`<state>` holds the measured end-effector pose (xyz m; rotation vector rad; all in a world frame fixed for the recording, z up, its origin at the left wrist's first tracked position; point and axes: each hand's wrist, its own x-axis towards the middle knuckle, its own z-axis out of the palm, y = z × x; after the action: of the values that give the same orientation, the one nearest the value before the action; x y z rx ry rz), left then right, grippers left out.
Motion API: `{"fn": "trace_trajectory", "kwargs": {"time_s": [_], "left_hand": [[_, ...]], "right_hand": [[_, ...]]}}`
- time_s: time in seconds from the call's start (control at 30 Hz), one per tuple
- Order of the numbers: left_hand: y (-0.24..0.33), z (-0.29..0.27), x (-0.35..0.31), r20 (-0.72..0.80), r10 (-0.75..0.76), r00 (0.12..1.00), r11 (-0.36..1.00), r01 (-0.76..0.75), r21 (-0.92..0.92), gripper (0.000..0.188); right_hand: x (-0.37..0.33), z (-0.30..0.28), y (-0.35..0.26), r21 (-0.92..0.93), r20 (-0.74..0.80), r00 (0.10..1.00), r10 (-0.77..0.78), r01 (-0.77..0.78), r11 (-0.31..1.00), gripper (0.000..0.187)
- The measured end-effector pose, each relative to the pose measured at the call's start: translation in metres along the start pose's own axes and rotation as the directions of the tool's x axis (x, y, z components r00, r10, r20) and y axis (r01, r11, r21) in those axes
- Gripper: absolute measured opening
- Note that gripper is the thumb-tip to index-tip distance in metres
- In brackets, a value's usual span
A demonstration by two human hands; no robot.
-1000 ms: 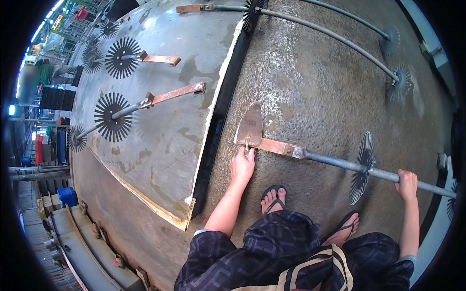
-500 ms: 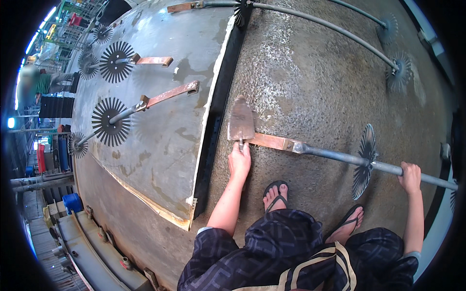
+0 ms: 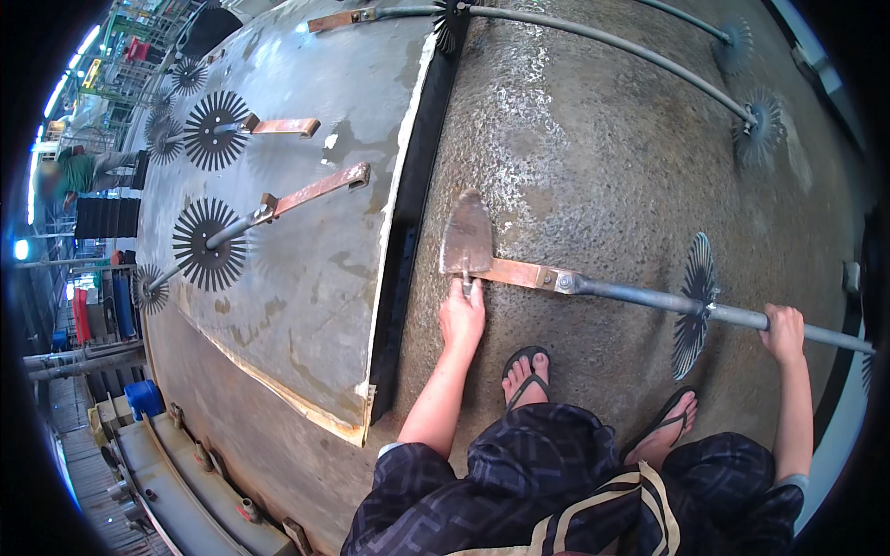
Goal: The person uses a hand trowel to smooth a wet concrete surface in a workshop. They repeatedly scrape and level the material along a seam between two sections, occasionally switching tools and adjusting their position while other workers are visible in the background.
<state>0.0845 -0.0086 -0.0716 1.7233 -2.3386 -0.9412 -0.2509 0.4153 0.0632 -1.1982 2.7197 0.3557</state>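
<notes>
My left hand (image 3: 462, 315) is closed round the short handle of a pointed trowel (image 3: 466, 233), its worn, brownish blade pointing away from me. Beside the blade's base lies the end of a flat copper-coloured bar (image 3: 514, 271); whether the two touch, I cannot tell. That bar is bolted to a long grey metal rod (image 3: 630, 295), which passes through a slotted, fan-like metal disc (image 3: 693, 306). Farther right, my right hand (image 3: 783, 332) is wrapped round the same rod.
Beyond a black strip (image 3: 397, 269) on the left lies a grey sheet (image 3: 306, 278) with similar discs and copper-coloured bars. More rods (image 3: 612, 56) cross the far side. My sandalled feet stand on wet, rough floor (image 3: 575, 371). A person in green (image 3: 79, 176) is at far left.
The whole view has shifted slightly. Both hands keep their grips, and the trowel stays beside the copper-coloured bar.
</notes>
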Motion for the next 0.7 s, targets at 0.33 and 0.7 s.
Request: {"fn": "trace_trajectory", "kwargs": {"time_s": [0.33,0.7], "left_hand": [[0.005,0.0,0.002,-0.002,-0.02,1.0,0.997,0.02,-0.079,0.029],[0.017,0.017,-0.008,-0.03,-0.006,1.0,0.984,0.001,-0.177,0.029]], "right_hand": [[0.002,0.002,0.001,0.001,0.011,1.0,0.022,-0.022,1.0,0.017],[0.001,0.007,-0.001,0.016,0.016,0.999,0.028,-0.029,0.999,0.016]]}}
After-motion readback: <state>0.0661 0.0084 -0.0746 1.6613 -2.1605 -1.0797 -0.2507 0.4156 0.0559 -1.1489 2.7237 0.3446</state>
